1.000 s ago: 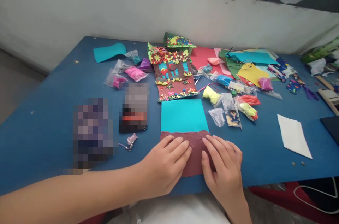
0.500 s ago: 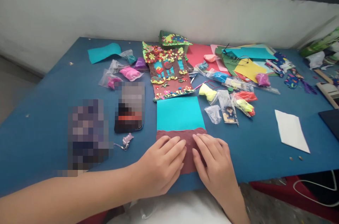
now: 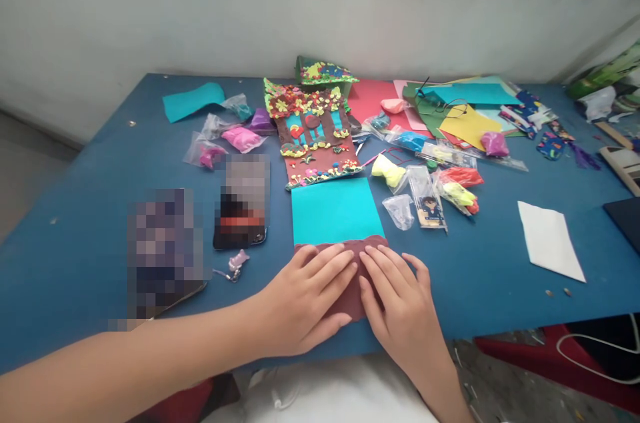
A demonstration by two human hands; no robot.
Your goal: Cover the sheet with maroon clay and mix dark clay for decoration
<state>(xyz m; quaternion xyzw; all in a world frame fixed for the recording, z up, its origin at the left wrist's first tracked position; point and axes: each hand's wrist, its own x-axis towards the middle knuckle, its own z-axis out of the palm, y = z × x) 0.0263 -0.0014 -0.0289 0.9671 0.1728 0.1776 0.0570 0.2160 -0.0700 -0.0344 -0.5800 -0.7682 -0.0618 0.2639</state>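
Observation:
A turquoise sheet lies on the blue table, its near part covered by a flat layer of brown clay. My left hand rests on the left side of the clay, fingers spread flat and thumb apart. On the right side, my right hand lies with its fingers stretched over the clay. The fingertips of both hands are close together near the clay's upper edge. Just beyond the sheet stands a decorated clay picture with flowers, brown bands and turquoise windows.
A phone, a blurred item and a small charm lie at left. Bagged clay and coloured papers are farther back. At right are a pencil-lead case and a white sheet.
My left thumb has spread away from the fingers. Both hands have shifted slightly on the clay, and the whole view has moved a little.

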